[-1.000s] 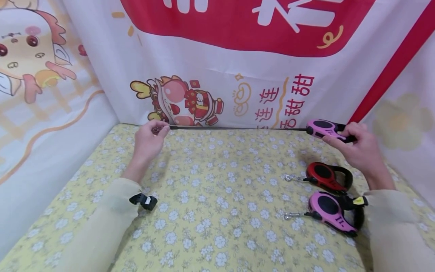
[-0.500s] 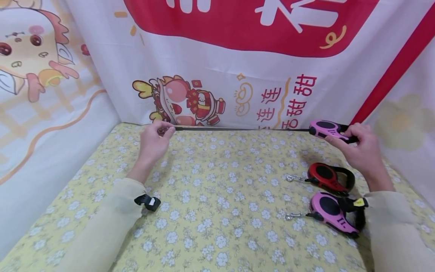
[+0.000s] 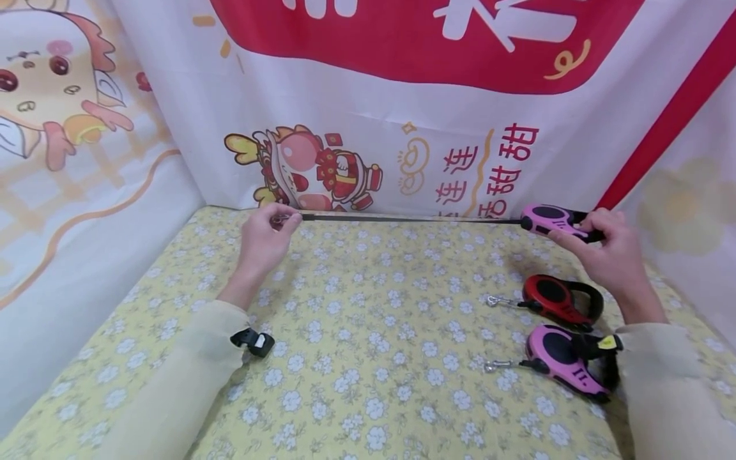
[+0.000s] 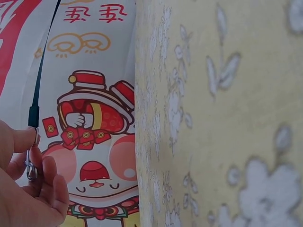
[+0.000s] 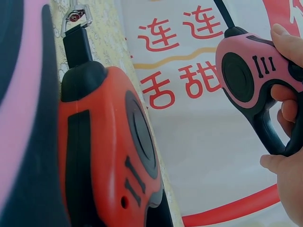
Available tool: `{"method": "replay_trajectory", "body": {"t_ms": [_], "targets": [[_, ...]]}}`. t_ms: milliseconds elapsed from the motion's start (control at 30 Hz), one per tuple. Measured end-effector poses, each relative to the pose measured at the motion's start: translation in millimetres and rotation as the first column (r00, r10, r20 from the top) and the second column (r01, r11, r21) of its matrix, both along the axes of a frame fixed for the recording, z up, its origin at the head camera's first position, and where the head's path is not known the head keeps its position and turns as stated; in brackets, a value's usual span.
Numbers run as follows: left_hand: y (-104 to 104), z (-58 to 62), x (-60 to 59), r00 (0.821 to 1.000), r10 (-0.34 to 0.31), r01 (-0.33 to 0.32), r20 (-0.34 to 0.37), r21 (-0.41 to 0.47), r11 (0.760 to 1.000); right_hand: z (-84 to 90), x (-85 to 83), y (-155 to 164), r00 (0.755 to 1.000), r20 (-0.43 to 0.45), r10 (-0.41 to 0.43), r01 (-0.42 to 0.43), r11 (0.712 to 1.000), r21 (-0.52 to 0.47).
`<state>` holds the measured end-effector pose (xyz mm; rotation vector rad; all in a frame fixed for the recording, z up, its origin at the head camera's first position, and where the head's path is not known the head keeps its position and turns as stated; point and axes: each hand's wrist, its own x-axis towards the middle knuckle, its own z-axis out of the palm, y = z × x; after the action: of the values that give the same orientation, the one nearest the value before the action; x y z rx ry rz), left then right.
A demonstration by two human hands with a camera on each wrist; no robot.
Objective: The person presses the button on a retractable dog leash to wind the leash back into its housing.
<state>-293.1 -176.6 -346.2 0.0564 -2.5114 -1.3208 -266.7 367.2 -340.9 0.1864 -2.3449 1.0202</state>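
My right hand (image 3: 615,252) grips the black loop handle of a pink retractable dog leash (image 3: 553,223), raised near the back of the table. In the right wrist view the fingers pass through the loop of this leash (image 5: 258,61), and the thumb lies along its top. A black strap (image 3: 402,219) runs out of it, stretched straight across to the left. At that far end my left hand (image 3: 266,239) pinches the metal clip between thumb and fingers. The left wrist view shows the clip (image 4: 31,171) below the strap's black sleeve (image 4: 34,116).
On the flowered tablecloth (image 3: 345,332), below my right hand, lie a red retractable leash (image 3: 543,295) and a second pink one (image 3: 575,377), clips pointing left. My right forearm is beside them. A printed cloth (image 3: 345,96) hangs behind the table, with more at both sides.
My left hand has shifted slightly to the right with the clip, so the strap is a little shorter. The right hand and its leash stay nearly still, as do the two leashes lying down.
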Motion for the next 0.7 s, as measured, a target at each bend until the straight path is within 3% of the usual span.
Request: {"method": "replay_trajectory", "body": {"t_ms": [700], "targets": [[5.5,-0.3,2.8,1.0,0.012,-0.012,0.026,0.005,1.0,-3.1,0.3,-5.5,1.0,0.016,-0.005,0.005,1.0,0.011]]}}
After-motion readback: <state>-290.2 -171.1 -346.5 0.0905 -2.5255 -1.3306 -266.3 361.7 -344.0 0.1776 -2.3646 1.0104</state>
